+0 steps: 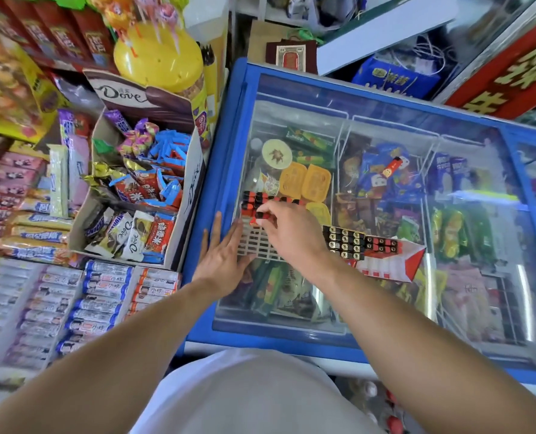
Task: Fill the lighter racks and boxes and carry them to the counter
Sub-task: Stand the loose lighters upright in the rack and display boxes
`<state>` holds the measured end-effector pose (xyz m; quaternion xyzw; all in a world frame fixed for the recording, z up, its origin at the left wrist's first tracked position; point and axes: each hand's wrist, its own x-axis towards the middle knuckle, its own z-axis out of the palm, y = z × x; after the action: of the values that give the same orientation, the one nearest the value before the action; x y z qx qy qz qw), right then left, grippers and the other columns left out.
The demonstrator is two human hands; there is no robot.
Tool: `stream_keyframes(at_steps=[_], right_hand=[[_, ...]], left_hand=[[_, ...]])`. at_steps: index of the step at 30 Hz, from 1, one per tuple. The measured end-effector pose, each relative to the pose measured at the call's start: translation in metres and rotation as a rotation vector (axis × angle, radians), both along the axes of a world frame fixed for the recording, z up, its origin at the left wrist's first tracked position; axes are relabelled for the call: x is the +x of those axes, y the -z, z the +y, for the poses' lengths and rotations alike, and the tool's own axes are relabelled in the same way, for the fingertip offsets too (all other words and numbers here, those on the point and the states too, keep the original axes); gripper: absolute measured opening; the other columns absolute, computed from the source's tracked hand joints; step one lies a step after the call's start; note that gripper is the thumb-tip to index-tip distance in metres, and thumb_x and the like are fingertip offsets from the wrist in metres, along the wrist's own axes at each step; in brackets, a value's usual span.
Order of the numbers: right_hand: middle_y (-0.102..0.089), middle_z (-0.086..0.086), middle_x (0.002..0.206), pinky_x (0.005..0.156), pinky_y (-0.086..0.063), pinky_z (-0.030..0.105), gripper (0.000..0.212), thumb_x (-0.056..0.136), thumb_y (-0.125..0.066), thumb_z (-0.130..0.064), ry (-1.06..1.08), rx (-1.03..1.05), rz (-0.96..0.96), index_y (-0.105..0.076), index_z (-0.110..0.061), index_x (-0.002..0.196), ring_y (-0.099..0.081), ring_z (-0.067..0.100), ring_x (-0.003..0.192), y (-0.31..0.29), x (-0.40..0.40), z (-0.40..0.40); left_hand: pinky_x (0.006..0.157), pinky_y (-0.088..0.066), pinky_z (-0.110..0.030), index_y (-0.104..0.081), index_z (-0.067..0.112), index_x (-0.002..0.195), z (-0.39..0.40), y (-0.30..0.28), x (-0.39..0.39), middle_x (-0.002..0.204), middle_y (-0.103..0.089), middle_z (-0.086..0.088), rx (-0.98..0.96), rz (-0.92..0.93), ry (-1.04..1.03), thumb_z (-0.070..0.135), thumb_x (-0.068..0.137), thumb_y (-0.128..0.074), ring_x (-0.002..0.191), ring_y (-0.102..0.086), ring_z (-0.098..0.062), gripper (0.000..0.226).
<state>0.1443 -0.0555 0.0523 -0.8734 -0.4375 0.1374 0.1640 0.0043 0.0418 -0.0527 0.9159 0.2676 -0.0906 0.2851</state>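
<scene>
Starting far left: shelves of candy bars (19, 214) in rows, blurred at the edge. Below, flat trays of gum packs (103, 286), blue and orange ends showing. Next over, open Dove carton (191, 183) stuffed w/ mixed chocolate and wafer wrappers. Behind it, yellow lollipop tub (158, 61), sticks poking out on top.

Then blue-framed chest freezer (229, 126) w/ sliding glass lid, ice creams visible underneath in wire baskets. Serves here as the desk for the work.

Left hand (221, 258) flat on the glass, fingers straight and spread wide, tips touching the left edge of white plastic lighter rack (257, 242). Holds nothing, just steadies the rack.

Rack lies flat on the lid, near end w/ bare slots, far end filled w/ red-and-black lighters (262, 200) in rows.

Right hand (287, 230) over the rack's middle, fingers curled, pinching one red lighter (258, 216) at the edge of the filled rows. Cannot tell if lighter sits in a slot yet.

Just right of that wrist, block of black lighters (343, 242) w/ gold tops, packed tight. Touching its right side, red-and-white box (395, 261) lying open on the glass, short row of red lighters at its top edge.

Far right: more freezer glass, then red sign (510, 70) w/ yellow characters.
</scene>
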Motion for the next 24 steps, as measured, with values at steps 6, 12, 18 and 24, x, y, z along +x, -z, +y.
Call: stream_keyframes(at_steps=[6, 12, 18, 24], right_hand=[[-0.075, -0.011, 0.095, 0.065, -0.055, 0.029, 0.021, 0.096, -0.066, -0.034, 0.048, 0.055, -0.144, -0.068, -0.027, 0.115, -0.07, 0.008, 0.079, 0.023, -0.008, 0.007], [-0.074, -0.012, 0.08, 0.056, -0.054, 0.028, 0.015, 0.096, -0.064, -0.04, 0.079, 0.051, -0.2, -0.064, -0.032, 0.109, -0.069, 0.007, 0.067, 0.033, -0.009, 0.017], [-0.075, -0.011, 0.081, 0.056, -0.054, 0.03, 0.015, 0.093, -0.068, -0.04, 0.052, 0.052, -0.239, -0.068, -0.031, 0.106, -0.07, 0.01, 0.066, 0.04, -0.011, 0.02], [-0.075, -0.009, 0.094, 0.062, -0.057, 0.034, 0.019, 0.092, -0.07, -0.038, 0.07, 0.093, -0.18, -0.074, -0.029, 0.109, -0.071, 0.013, 0.076, 0.051, -0.007, 0.024]], left_hand=[[0.126, 0.008, -0.051, -0.006, 0.015, 0.163, 0.0, 0.004, 0.0, 0.168, -0.022, 0.002, -0.046, -0.063, -0.06, 0.048, 0.103, -0.047, 0.145, 0.04, -0.013, 0.08], [0.125, 0.01, -0.05, 0.001, 0.015, 0.163, -0.001, 0.002, 0.0, 0.158, -0.044, -0.004, -0.069, -0.069, -0.092, 0.048, 0.103, -0.047, 0.144, 0.042, -0.009, 0.084], [0.126, 0.008, -0.05, 0.001, 0.015, 0.163, -0.001, 0.001, -0.001, 0.156, -0.046, -0.004, -0.07, -0.075, -0.09, 0.047, 0.103, -0.047, 0.144, 0.042, -0.009, 0.083], [0.126, 0.007, -0.052, 0.002, 0.016, 0.163, 0.0, 0.005, -0.001, 0.162, -0.038, -0.004, -0.055, -0.077, -0.079, 0.05, 0.103, -0.046, 0.144, 0.041, -0.01, 0.084]])
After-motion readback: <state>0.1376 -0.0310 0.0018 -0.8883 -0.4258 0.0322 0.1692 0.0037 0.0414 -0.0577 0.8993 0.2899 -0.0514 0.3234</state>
